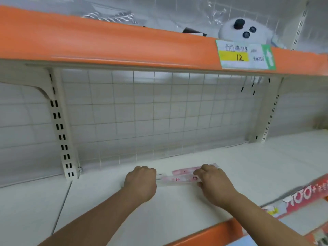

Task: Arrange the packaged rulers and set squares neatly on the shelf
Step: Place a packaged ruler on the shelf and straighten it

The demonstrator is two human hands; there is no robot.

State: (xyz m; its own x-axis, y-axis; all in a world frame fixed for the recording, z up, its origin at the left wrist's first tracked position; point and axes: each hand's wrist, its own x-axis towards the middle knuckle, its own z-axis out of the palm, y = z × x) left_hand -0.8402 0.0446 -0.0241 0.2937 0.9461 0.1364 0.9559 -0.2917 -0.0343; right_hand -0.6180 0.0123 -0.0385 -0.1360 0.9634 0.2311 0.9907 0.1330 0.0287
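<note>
Lying flat on the white shelf (pixel 177 213) just below the middle of the frame, two pink packaged rulers are seen side by side and nearly parallel, the nearer ruler pack (pixel 179 179) just in front of the farther ruler pack (pixel 184 171), both running left to right. The right ends of both packs are covered by the right hand (pixel 213 183), its fingers bent down over them and its thumb set against the front edge of the nearer ruler pack, which is held in that pinch. The left hand (pixel 140 181) is placed at the left end of the nearer ruler pack with knuckles up and fingers curled under; whether the clear end of the wrapper is actually gripped cannot be told. Behind the hands a wire grid panel (pixel 159 112) is shown across the centre, flanked at the left by a slotted upright (pixel 60 130). Across the top of the frame an orange shelf edge (pixel 106 43) is seen, carrying a price label (pixel 245 55) marked 12 at the upper right, with a white round object (pixel 245 31) bearing dark knobs above it. A red printed strip (pixel 305 194) is visible at the lower right
</note>
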